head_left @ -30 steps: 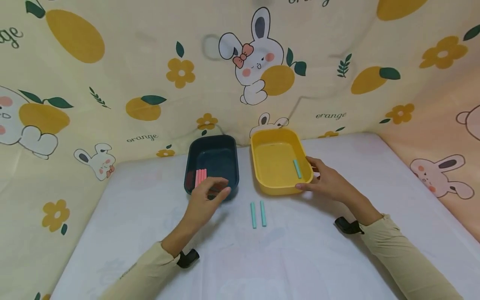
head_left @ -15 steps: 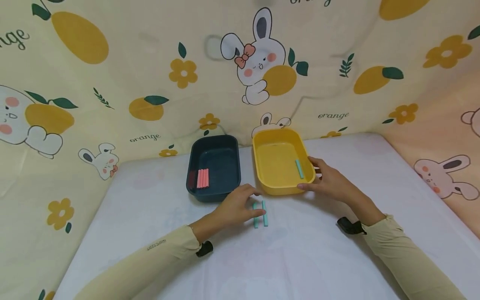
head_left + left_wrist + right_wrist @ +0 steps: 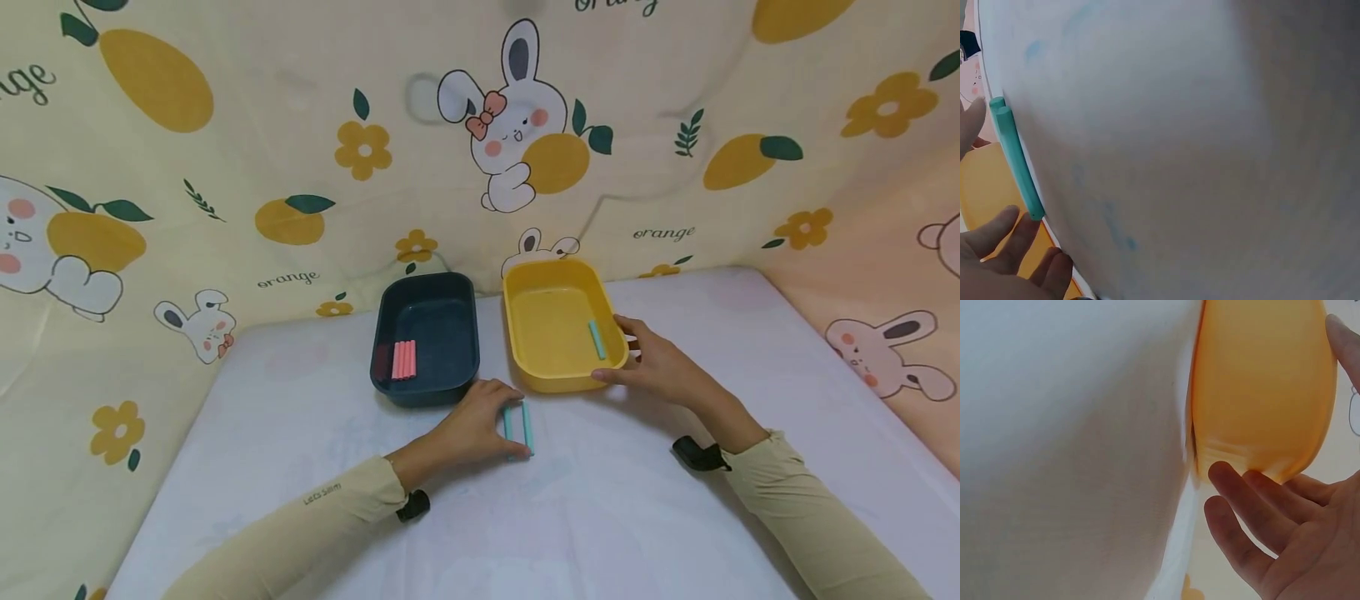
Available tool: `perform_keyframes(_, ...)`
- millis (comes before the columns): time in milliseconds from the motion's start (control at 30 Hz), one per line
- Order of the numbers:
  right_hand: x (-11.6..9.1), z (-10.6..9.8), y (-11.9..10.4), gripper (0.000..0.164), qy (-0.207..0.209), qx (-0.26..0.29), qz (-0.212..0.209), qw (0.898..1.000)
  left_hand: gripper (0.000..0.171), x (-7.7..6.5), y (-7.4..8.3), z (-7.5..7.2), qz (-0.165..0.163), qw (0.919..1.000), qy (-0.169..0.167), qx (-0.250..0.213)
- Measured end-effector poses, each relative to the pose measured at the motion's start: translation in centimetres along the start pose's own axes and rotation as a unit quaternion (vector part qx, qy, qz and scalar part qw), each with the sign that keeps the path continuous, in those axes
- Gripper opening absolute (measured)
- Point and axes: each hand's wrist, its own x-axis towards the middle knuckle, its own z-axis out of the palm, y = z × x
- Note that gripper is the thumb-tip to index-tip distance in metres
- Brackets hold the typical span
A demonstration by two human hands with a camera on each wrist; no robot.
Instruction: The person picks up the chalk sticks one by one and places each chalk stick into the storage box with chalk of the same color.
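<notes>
Two teal chalk sticks, the left one (image 3: 508,423) and the right one (image 3: 528,428), lie side by side on the white tabletop. My left hand (image 3: 474,423) reaches over them, thumb by the near ends and index finger by the far ends. In the left wrist view one fingertip meets the end of a stick (image 3: 1017,164), while a small gap shows at the thumb. My right hand (image 3: 654,358) holds the near right corner of a yellow bin (image 3: 551,382), thumb on its front and fingers along its side. Another teal chalk stick (image 3: 596,339) lies inside that bin.
Left of the yellow bin stands a dark blue bin (image 3: 453,321) with several pink chalk sticks (image 3: 404,360) in a row. Behind both hangs a printed cloth (image 3: 420,50), which also covers the sides. The white tabletop (image 3: 555,533) extends in front.
My left hand has moved from over the dark blue bin, right and toward me, to the two teal chalk sticks. My right hand has stayed at the yellow bin.
</notes>
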Motion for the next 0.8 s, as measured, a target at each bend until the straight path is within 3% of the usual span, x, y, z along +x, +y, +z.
perform_keyframes(167,0.09,0.10,0.07,0.117,0.002,-0.004,-0.006,1.000,0.083,-0.01,-0.08,0.12,0.006,0.9998,-0.002,0.021)
perform_keyframes(400,0.19,0.16,0.25,0.117,0.004,-0.005,-0.009,1.000,0.075,0.08,0.10,0.21,0.018,0.9988,0.002,0.046)
perform_keyframes(800,0.11,0.10,0.20,0.118,0.002,-0.013,0.002,1.000,0.073,0.18,-0.01,0.06,0.007,0.9999,0.000,0.012)
